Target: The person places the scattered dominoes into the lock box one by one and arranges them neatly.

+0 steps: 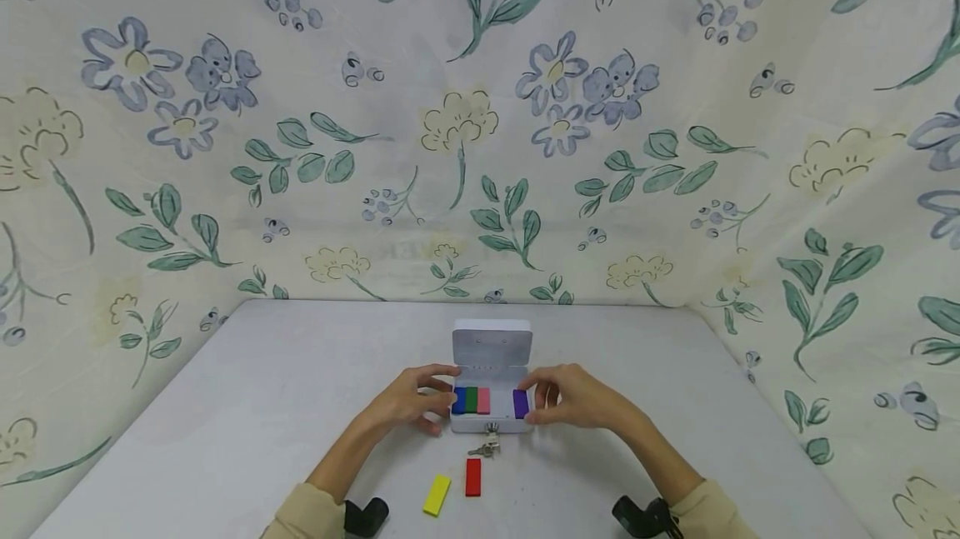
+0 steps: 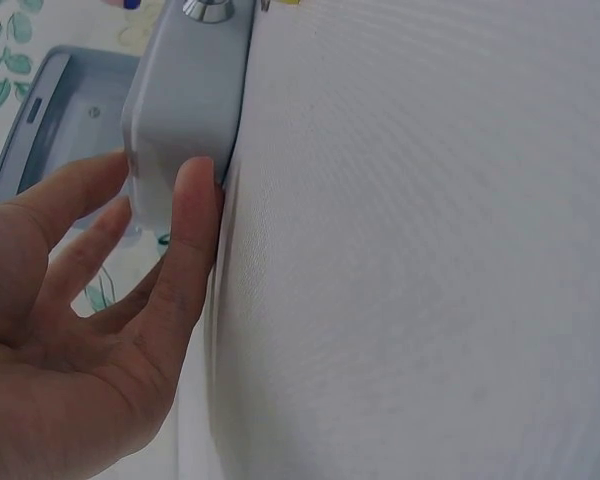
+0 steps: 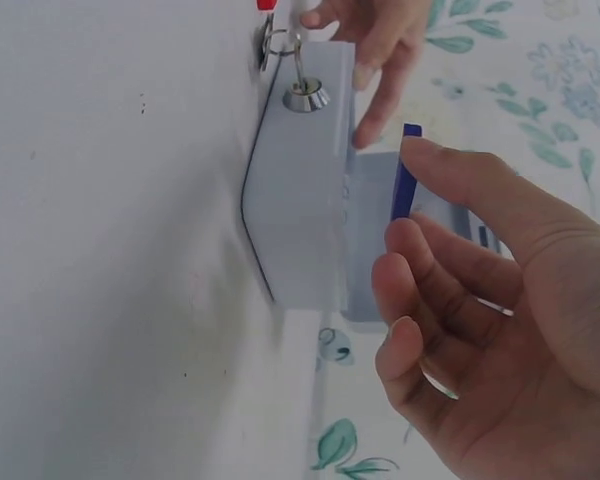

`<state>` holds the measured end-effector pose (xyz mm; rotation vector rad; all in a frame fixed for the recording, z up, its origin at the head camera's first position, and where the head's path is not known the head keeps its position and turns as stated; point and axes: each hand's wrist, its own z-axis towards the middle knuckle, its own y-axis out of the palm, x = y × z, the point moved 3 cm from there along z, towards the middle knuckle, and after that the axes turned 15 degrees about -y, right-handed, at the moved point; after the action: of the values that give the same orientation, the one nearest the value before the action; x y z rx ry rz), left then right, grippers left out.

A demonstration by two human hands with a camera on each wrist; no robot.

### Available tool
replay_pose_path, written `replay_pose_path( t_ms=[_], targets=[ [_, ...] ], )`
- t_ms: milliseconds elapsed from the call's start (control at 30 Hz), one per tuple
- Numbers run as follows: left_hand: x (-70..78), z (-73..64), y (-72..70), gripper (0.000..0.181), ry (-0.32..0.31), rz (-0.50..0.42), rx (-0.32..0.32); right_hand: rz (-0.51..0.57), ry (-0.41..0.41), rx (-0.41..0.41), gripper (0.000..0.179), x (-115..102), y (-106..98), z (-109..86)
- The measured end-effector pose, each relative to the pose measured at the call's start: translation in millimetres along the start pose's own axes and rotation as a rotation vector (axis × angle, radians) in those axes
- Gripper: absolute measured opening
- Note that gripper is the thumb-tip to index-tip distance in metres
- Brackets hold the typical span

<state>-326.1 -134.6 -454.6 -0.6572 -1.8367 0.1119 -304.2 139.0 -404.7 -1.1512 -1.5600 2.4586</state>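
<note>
Nearest are two beige sleeves [image 1: 307, 514], each forearm wearing a black device [image 1: 366, 516] at the wrist. A little farther on, a yellow block [image 1: 437, 495] lies slantwise on the white tabletop [image 1: 300, 381], and just beside it, slightly farther away and to the right, lies a red block [image 1: 473, 477]. Past the red block, a ring of keys [image 1: 487, 449] hangs from a round silver lock [image 1: 492, 428] in the front of a pale grey metal box [image 1: 517, 426]; the right wrist view shows one key seated in the lock.

The box sits on the tabletop between the two hands. The left hand [image 1: 408, 400] is at its left end, fingers loosely spread and bent a little, tips against or very close to the wall. The right hand [image 1: 577, 396], at the other end, pinches a purple block [image 1: 521, 404] between its fingertips, over the right part of the box and above the rim in the right wrist view. Inside, toward the left, a blue block [image 1: 458, 401], a green block [image 1: 471, 400] and a pink block [image 1: 483, 400] stand side by side in a row.

Behind them the lid [image 1: 492, 347] is raised open. Beyond the tabletop's far edge hangs a pale cloth [image 1: 405, 256] patterned with green leaves, blue-violet flowers and yellow blooms.
</note>
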Motion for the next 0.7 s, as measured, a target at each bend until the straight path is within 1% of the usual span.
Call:
replay_pose_path(
  t_ms=[300,700],
  targets=[
    [0.1,0.2,-0.8,0.052,0.003,-0.004,0.001,-0.031,-0.010,0.028,0.039,8.2,-2.2,8.1],
    [-0.9,0.5,-0.8,0.052,-0.015,-0.012,0.000,0.003,0.040,0.050,0.038,18.5,0.9,15.7]
  ],
)
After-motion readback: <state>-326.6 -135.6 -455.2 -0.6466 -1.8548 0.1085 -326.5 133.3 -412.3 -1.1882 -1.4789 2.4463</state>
